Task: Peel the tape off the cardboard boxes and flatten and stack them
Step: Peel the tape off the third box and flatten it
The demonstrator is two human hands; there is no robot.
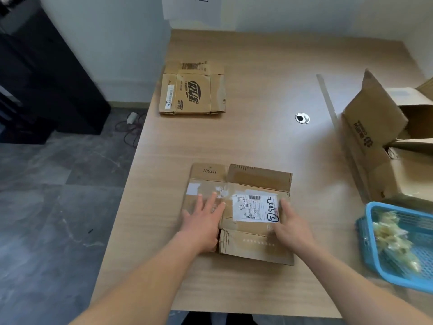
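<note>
Head view, looking down on a pale wooden table (pixel 257 141).

Near the front edge, a flattened cardboard box (pixel 239 214), lying flat on the tabletop, flaps folded out toward the far side and toward the near side. On its upper face, a white shipping label (pixel 255 208) with a barcode and handwritten black marks, one of them circled. To the left of the label, a strip of clear tape (pixel 206 190) running across the cardboard over a white patch.

Left hand (pixel 202 219) palm down on the left half of that box, fingers spread and stretched forward, tips reaching the taped band; pressing flat, gripping nothing. Right hand (pixel 291 225) on the right side of the same box, beside the label, fingers extended along the right edge; fingers loosely apart, not pinching anything, though exact contact under the palm hard to tell because of blur.

Farther away, toward the left rear of the table, a stack of flattened boxes (pixel 192 90), printed with bold black lettering, well apart from the box under the hands.

At the right edge, an open cardboard box (pixel 379 137), still standing, one flap raised upright. In front of it, a blue plastic basket (pixel 365 233) holding crumpled tape (pixel 393 240), partly cut off by the frame.

Between the rear stack and the open box, a round metal cable grommet (pixel 302 118) set into the tabletop.
</note>
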